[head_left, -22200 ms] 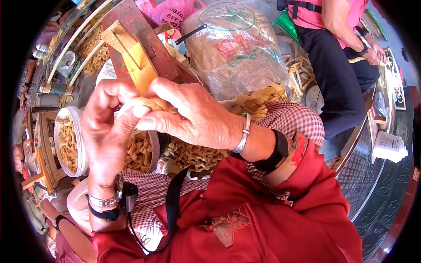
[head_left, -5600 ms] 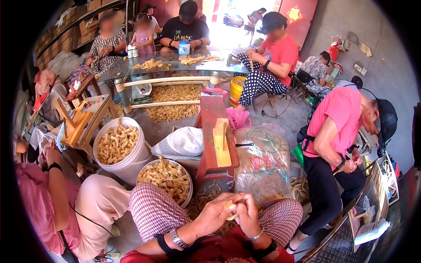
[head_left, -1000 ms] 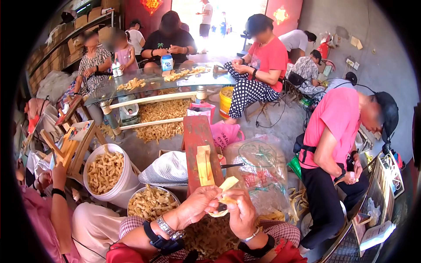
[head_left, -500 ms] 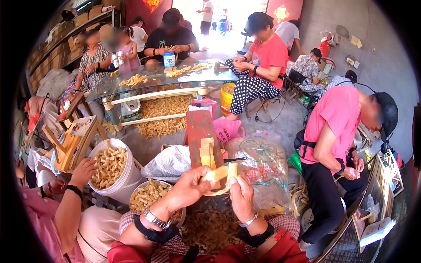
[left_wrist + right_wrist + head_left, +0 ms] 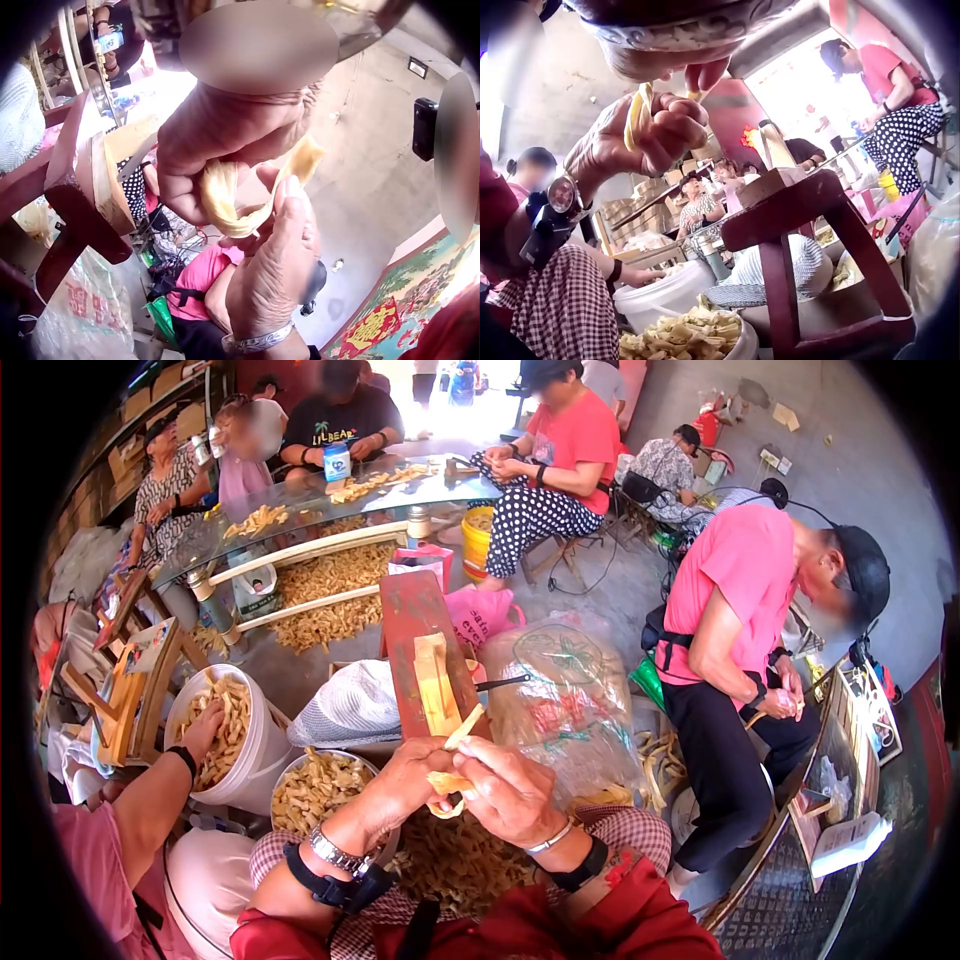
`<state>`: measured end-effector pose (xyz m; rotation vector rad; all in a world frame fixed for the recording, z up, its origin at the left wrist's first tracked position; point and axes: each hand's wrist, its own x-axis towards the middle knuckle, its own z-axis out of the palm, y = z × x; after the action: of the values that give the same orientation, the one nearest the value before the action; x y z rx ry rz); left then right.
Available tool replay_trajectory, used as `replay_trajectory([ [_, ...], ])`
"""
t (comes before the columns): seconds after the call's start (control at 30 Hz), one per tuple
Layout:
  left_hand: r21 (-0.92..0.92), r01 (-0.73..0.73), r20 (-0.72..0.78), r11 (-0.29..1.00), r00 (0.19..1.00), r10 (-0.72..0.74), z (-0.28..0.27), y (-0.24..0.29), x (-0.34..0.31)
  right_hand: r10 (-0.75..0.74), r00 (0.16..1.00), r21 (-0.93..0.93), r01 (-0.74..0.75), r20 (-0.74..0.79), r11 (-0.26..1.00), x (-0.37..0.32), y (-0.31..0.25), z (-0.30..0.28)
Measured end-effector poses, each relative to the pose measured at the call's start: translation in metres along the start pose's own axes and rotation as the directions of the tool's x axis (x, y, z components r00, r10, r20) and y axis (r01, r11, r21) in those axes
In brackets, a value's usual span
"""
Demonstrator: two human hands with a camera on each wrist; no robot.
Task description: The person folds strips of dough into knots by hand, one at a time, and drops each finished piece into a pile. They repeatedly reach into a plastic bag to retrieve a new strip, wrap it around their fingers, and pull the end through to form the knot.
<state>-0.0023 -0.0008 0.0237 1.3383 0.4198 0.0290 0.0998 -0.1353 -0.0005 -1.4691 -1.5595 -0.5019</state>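
Observation:
Both hands hold one pale yellow strip point(image 5: 225, 214), which looks like tofu skin, close over the lap. It is bent into a loop, and one end point(image 5: 464, 727) sticks up between the hands. My left hand point(image 5: 400, 780), with the metal watch, grips one side of the loop; the left wrist view shows its curled fingers around it. My right hand point(image 5: 512, 792), with the silver bracelet, pinches the other part between thumb and fingers point(image 5: 291, 206). The right wrist view shows the strip point(image 5: 639, 116) hanging across the left hand's fingers. Part of the loop is hidden behind the fingers.
Ahead stands a red bench point(image 5: 410, 610) bearing a wooden holder point(image 5: 437, 685) with yellow pieces. Buckets of knotted pieces point(image 5: 318, 785) stand at the left, a filled plastic bag point(image 5: 565, 700) at the right. People sit close on both sides and around a glass table point(image 5: 310, 510).
Half a second ago the hands were apart with the strip spread between them; now they are together with it looped. The view has swung right. The left neighbour's hand has reached into the white bucket.

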Motion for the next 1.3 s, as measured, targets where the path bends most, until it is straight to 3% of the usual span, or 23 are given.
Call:
replay_trajectory([
  [0.1, 0.210, -0.005, 0.021, 0.978, 1.000, 0.000, -0.004, -0.009, 0.005, 0.057, 0.998, 0.045, -0.055, -0.030, 0.997, -0.003, 0.008, 0.008],
  [0.23, 0.282, 0.058, 0.134, 0.958, 0.986, -0.099, -0.008, -0.012, 0.008, 0.154, 0.988, 0.096, -0.152, -0.012, 0.984, -0.005, 0.013, 0.013],
  [0.27, 0.302, 0.029, 0.155, 0.953, 0.985, -0.079, -0.006, -0.011, 0.007, 0.294, 0.955, 0.150, -0.297, 0.044, 0.943, -0.005, 0.008, 0.010],
  [0.37, 0.326, -0.050, 0.191, 0.944, 0.982, -0.014, -0.003, -0.006, 0.005, 0.501, 0.863, 0.332, -0.490, 0.058, 0.806, -0.016, 0.008, 0.025],
  [0.43, 0.291, -0.086, 0.174, 0.953, 0.984, 0.036, -0.004, -0.010, 0.005, 0.562, 0.819, 0.299, -0.568, 0.114, 0.767, -0.013, 0.005, 0.021],
  [0.53, 0.675, -0.397, 0.120, 0.622, 0.891, 0.439, 0.004, -0.001, -0.003, 0.670, 0.720, 0.330, -0.686, 0.180, 0.649, -0.013, 0.006, 0.021],
  [0.63, 0.803, -0.454, 0.156, 0.386, 0.785, 0.599, 0.008, -0.007, -0.004, 0.738, 0.619, 0.410, -0.767, 0.269, 0.494, -0.017, 0.013, 0.023],
  [0.77, 0.840, -0.460, 0.161, 0.288, 0.718, 0.678, 0.017, -0.005, -0.007, 0.746, 0.541, 0.573, -0.776, 0.387, 0.265, -0.011, 0.012, 0.019],
  [0.8, 0.840, -0.491, 0.208, 0.231, 0.686, 0.697, 0.016, -0.004, -0.007, 0.731, 0.556, 0.589, -0.764, 0.396, 0.263, -0.011, 0.014, 0.019],
  [0.9, 0.840, -0.492, 0.202, 0.229, 0.675, 0.709, 0.018, -0.004, -0.007, 0.689, 0.573, 0.603, -0.760, 0.444, 0.243, -0.016, 0.021, 0.019],
  [1.0, 0.845, -0.453, 0.195, 0.283, 0.754, 0.627, 0.011, -0.010, -0.004, 0.672, 0.540, 0.534, -0.809, 0.507, 0.246, -0.016, 0.023, 0.015],
  [1.07, 0.784, -0.413, 0.097, 0.463, 0.818, 0.567, 0.012, -0.009, -0.004, 0.675, 0.538, 0.465, -0.828, 0.504, 0.313, -0.013, 0.020, 0.011],
  [1.13, 0.710, -0.298, -0.018, 0.638, 0.898, 0.440, 0.013, -0.003, -0.005, 0.647, 0.618, 0.520, -0.768, 0.446, 0.375, -0.016, 0.018, 0.011],
  [1.23, 0.391, -0.415, -0.027, 0.822, 0.887, 0.461, 0.000, -0.017, 0.010, 0.601, 0.683, 0.550, -0.715, 0.415, 0.433, -0.014, 0.015, 0.009],
  [1.27, 0.200, -0.442, -0.025, 0.875, 0.890, 0.455, 0.003, -0.018, 0.010, 0.587, 0.704, 0.560, -0.695, 0.400, 0.451, -0.014, 0.015, 0.009],
  [1.3, 0.095, -0.401, -0.017, 0.911, 0.914, 0.405, 0.001, -0.017, 0.010, 0.574, 0.723, 0.570, -0.674, 0.383, 0.469, -0.015, 0.015, 0.009],
])
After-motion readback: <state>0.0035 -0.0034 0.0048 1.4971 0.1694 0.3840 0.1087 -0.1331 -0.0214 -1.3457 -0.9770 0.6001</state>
